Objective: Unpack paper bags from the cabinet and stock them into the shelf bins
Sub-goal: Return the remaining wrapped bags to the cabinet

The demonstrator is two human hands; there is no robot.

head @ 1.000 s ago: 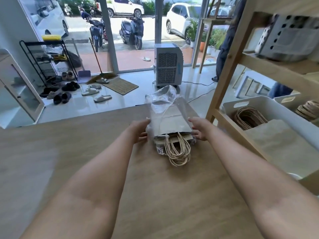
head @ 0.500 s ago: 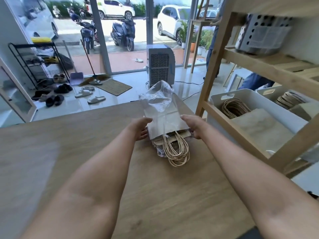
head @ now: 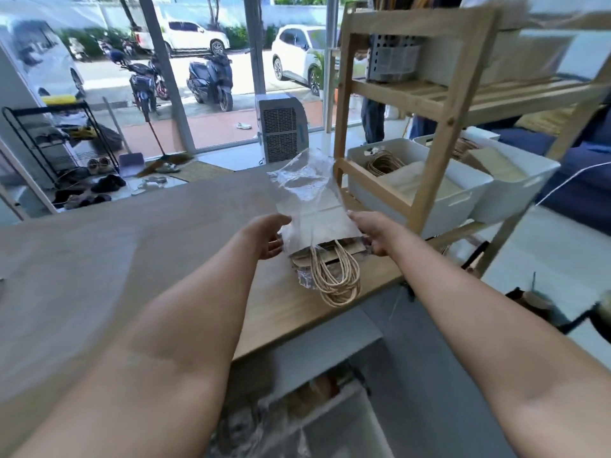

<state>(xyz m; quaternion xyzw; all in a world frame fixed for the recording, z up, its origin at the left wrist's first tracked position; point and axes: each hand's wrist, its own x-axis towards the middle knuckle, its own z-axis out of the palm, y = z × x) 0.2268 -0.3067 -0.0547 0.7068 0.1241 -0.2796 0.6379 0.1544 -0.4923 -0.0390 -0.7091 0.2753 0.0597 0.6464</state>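
A pack of flat paper bags (head: 322,226) in a clear plastic wrapper (head: 302,183) lies on the wooden table (head: 115,246), its cord handles (head: 335,279) spilling toward me. My left hand (head: 266,238) grips the pack's left edge. At the right edge, my right hand (head: 377,231) holds it too. The loose wrapper stands up past the bags. To the right, a wooden shelf (head: 439,104) holds two white bins (head: 463,196), both with paper bags in them.
The shelf's post (head: 340,127) stands close behind the pack. A grey perforated basket (head: 391,61) sits on the upper shelf. A white air cooler (head: 282,127) stands on the floor beyond the table. Below the table edge an open cabinet (head: 314,408) shows more wrapped stock. A person stands behind the shelf.
Both hands keep their hold on the pack. My view has swung right and pulled back, so the table's near edge, the cabinet below and more of the shelf now show.
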